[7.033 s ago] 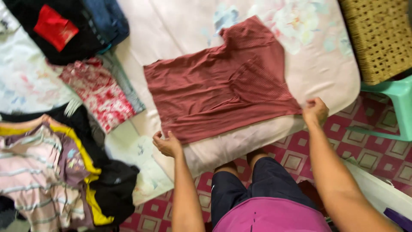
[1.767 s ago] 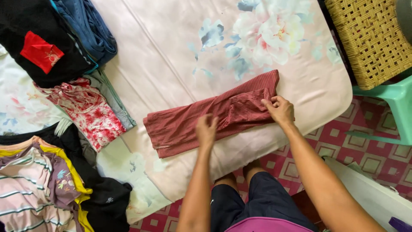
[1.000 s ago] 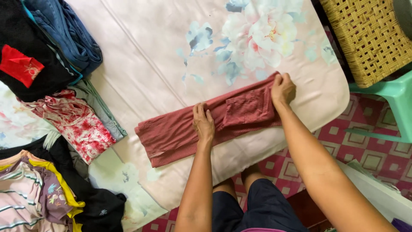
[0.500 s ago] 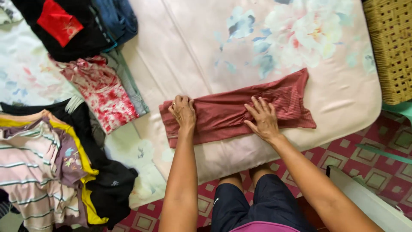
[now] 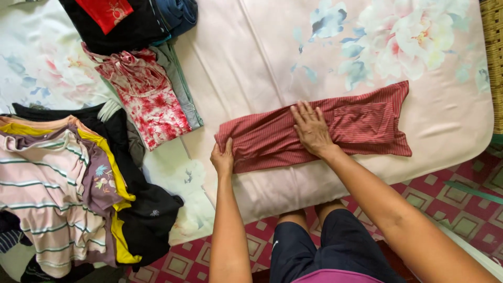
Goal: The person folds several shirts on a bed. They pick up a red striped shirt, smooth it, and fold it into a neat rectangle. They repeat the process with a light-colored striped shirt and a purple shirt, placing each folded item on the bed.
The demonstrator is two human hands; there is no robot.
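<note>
A rust-red striped garment (image 5: pixel 314 131), folded into a long narrow band, lies across the near edge of a bed covered by a pale pink sheet (image 5: pixel 251 57) printed with large flowers. The left hand (image 5: pixel 222 157) sits at the band's left end, its fingers curled around the edge of the cloth and gripping it. The right hand (image 5: pixel 313 128) lies flat on the middle of the band, fingers spread and pressing down, holding nothing between them. To the right of that hand a smaller folded panel of the same cloth shows as a square patch, and the far right end of the garment flares out near the corner of the bed. To the left of the band, just beside it, lies a red and white floral garment (image 5: pixel 149 99) on top of a grey-green one. Further up sit a black folded piece with a red patch (image 5: pixel 112 15) and folded blue jeans (image 5: pixel 178 10). At the left edge a loose heap holds a pink striped top (image 5: pixel 47 188), a yellow-trimmed piece and black clothing. The floor below has red patterned tiles (image 5: pixel 461 199).
</note>
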